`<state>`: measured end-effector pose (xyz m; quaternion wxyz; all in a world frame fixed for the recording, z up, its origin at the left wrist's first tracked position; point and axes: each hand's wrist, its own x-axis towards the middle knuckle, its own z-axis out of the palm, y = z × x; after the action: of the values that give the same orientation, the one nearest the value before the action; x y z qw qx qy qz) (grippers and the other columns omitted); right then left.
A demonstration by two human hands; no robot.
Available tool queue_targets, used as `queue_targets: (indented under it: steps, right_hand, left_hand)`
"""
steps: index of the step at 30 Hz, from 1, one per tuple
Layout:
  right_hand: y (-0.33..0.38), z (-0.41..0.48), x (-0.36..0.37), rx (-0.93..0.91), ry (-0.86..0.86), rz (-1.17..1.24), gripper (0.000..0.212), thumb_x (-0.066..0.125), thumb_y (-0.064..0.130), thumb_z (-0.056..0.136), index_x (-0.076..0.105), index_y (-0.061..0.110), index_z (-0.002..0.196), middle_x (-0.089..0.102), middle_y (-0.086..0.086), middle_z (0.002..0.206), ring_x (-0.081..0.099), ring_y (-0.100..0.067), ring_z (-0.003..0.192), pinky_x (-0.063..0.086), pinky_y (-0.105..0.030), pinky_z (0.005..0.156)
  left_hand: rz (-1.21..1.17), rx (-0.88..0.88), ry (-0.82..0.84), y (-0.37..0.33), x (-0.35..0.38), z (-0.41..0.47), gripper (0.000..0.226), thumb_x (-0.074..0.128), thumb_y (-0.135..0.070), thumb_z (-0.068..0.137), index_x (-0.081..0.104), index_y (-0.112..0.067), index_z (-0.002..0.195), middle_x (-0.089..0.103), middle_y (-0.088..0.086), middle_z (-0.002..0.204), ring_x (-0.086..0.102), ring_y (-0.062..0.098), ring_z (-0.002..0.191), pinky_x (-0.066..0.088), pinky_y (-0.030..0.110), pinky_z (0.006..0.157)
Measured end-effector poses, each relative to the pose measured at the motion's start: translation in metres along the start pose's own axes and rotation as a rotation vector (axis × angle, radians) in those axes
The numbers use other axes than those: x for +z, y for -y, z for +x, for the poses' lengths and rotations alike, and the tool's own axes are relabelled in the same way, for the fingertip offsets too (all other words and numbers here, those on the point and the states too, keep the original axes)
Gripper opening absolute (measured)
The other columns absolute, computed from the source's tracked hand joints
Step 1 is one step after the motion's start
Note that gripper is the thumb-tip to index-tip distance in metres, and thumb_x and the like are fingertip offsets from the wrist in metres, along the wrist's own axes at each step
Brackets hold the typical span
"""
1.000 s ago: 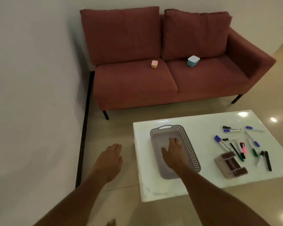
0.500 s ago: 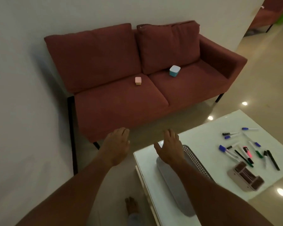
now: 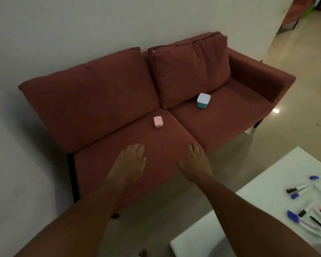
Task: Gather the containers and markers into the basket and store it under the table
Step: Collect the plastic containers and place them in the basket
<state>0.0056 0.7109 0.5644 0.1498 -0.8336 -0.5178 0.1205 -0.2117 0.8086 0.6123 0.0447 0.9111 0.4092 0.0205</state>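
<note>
Two containers on the sofa (image 3: pixel 220 125) seat: small pink container (image 3: pixel 158 122) on the left cushion, near the seam; larger blue container (image 3: pixel 203 101) on the right cushion, close to the back pillow, well apart from the pink one. Markers (image 3: pixel 304 216) loose on the white tabletop (image 3: pixel 278 175) at lower right, a blue-capped one farthest back, black and blue caps nearer, a pink highlighter at the frame edge. Basket out of view, so no telling what sits in it. Left hand (image 3: pixel 132 164) and right hand (image 3: pixel 196 162) stretched forward above the sofa's front edge, palms down, fingers (image 3: pixel 137 148) spread and loose, gripping nothing. Pink container just beyond the left hand, blue one farther off past the right. Judged from this: hardly begun. Neither container collected, markers unsorted on the tabletop, basket not yet stored beneath it. Likely step in hand: reaching for the sofa containers.
</note>
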Motion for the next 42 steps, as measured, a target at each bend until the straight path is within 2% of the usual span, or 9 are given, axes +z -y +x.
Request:
queue_targets:
  steps: [5, 11, 16, 25, 30, 35, 38, 40, 42]
  right_hand:
    - [0.002, 0.105, 0.012, 0.044, -0.017, -0.001, 0.069, 0.054, 0.051, 0.087, 0.035, 0.013, 0.141, 0.040, -0.010, 0.146, 0.042, -0.029, 0.130, 0.043, -0.044, 0.102]
    - [-0.013, 0.234, 0.068, 0.166, 0.096, -0.002, 0.071, 0.051, 0.052, 0.085, 0.033, 0.014, 0.143, 0.039, -0.007, 0.146, 0.042, -0.027, 0.129, 0.044, -0.042, 0.103]
    - [-0.014, 0.302, 0.099, 0.248, 0.213, 0.019, 0.071, 0.050, 0.051, 0.084, 0.033, 0.015, 0.143, 0.041, -0.006, 0.144, 0.041, -0.027, 0.130, 0.043, -0.042, 0.105]
    - [-0.067, 0.410, 0.093, 0.371, 0.188, 0.086, 0.065, 0.056, 0.046, 0.087, 0.036, 0.012, 0.138, 0.044, -0.007, 0.134, 0.045, -0.028, 0.122, 0.047, -0.043, 0.096]
    - [-0.137, 0.484, 0.098, 0.550, 0.111, 0.200, 0.063, 0.065, 0.036, 0.086, 0.041, 0.010, 0.137, 0.050, -0.012, 0.132, 0.049, -0.031, 0.122, 0.045, -0.043, 0.099]
    - [-0.219, 0.582, 0.125, 0.779, 0.037, 0.401, 0.078, 0.073, 0.044, 0.080, 0.041, 0.000, 0.135, 0.051, -0.020, 0.135, 0.050, -0.037, 0.124, 0.044, -0.046, 0.102]
    - [-0.261, 0.636, 0.135, 0.902, -0.050, 0.531, 0.091, 0.078, 0.051, 0.072, 0.036, -0.001, 0.135, 0.051, -0.019, 0.136, 0.052, -0.037, 0.124, 0.047, -0.047, 0.099]
    - [-0.283, 0.663, 0.139, 0.956, -0.054, 0.613, 0.099, 0.077, 0.055, 0.072, 0.031, -0.001, 0.139, 0.050, -0.018, 0.138, 0.052, -0.034, 0.124, 0.046, -0.046, 0.100]
    - [-0.298, 0.685, 0.145, 1.000, -0.021, 0.679, 0.098, 0.077, 0.058, 0.071, 0.035, 0.001, 0.139, 0.053, -0.015, 0.136, 0.055, -0.031, 0.120, 0.049, -0.045, 0.099]
  left_hand:
    - [-0.012, 0.049, 0.056, 0.040, 0.027, 0.116, 0.048, 0.042, -0.033, 0.097, 0.043, -0.012, 0.140, 0.047, 0.005, 0.142, 0.047, 0.021, 0.128, 0.045, 0.037, 0.101]
    - [-0.112, 0.074, 0.188, 0.078, 0.104, 0.250, 0.045, 0.043, -0.033, 0.097, 0.046, -0.013, 0.138, 0.050, 0.004, 0.139, 0.050, 0.020, 0.125, 0.045, 0.037, 0.100]
    - [-0.165, 0.059, 0.297, 0.097, 0.145, 0.322, 0.049, 0.039, -0.034, 0.099, 0.041, -0.013, 0.143, 0.046, 0.004, 0.146, 0.043, 0.020, 0.133, 0.039, 0.036, 0.107]
    - [-0.367, -0.060, 0.281, 0.072, 0.183, 0.422, 0.039, 0.052, -0.027, 0.094, 0.052, -0.010, 0.130, 0.057, 0.007, 0.127, 0.054, 0.025, 0.114, 0.046, 0.039, 0.096]
    - [-0.490, -0.343, 0.221, 0.058, 0.219, 0.465, 0.038, 0.065, -0.016, 0.087, 0.058, -0.006, 0.124, 0.060, 0.012, 0.124, 0.054, 0.033, 0.113, 0.045, 0.045, 0.096]
    - [-0.470, -0.883, 0.114, 0.071, 0.280, 0.495, 0.056, 0.075, -0.020, 0.078, 0.052, -0.001, 0.126, 0.055, 0.022, 0.123, 0.050, 0.040, 0.115, 0.041, 0.047, 0.097]
    - [-0.590, -1.172, 0.118, 0.079, 0.313, 0.504, 0.068, 0.080, -0.027, 0.075, 0.047, 0.003, 0.126, 0.054, 0.027, 0.127, 0.050, 0.043, 0.118, 0.043, 0.050, 0.100]
    - [-0.713, -1.235, 0.135, 0.079, 0.326, 0.507, 0.063, 0.078, -0.031, 0.078, 0.050, -0.001, 0.125, 0.057, 0.022, 0.126, 0.057, 0.040, 0.112, 0.048, 0.054, 0.095]
    - [-0.699, -1.212, 0.167, 0.077, 0.335, 0.508, 0.058, 0.076, -0.035, 0.079, 0.053, -0.002, 0.121, 0.058, 0.021, 0.122, 0.058, 0.040, 0.109, 0.048, 0.052, 0.094]
